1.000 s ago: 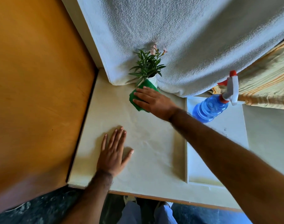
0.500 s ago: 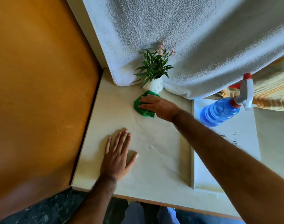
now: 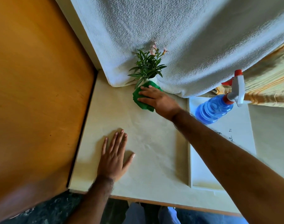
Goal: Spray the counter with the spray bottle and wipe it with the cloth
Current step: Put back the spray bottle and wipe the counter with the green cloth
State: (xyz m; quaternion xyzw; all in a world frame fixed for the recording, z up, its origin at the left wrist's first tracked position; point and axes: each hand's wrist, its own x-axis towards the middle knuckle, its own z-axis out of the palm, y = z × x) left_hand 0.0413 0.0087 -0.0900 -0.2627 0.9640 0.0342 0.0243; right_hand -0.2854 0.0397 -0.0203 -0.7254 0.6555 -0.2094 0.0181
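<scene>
A cream counter (image 3: 151,147) fills the middle of the view. My right hand (image 3: 157,99) presses a crumpled green cloth (image 3: 138,98) flat on the counter's far side, right in front of a small potted plant (image 3: 147,65). My left hand (image 3: 113,156) lies flat on the counter nearer to me, fingers spread, holding nothing. A blue spray bottle (image 3: 214,109) with a white and red trigger head stands to the right on a white board, apart from both hands.
A white towel (image 3: 186,38) hangs over the back, its hem reaching the counter behind the plant. An orange wooden panel (image 3: 38,94) bounds the left side. A striped yellow fabric (image 3: 270,81) lies at the far right. The white board (image 3: 218,159) sits beside the counter slab.
My right hand has slid the green cloth back and forth in front of the plant pot, a short way. My left hand has stayed flat in place.
</scene>
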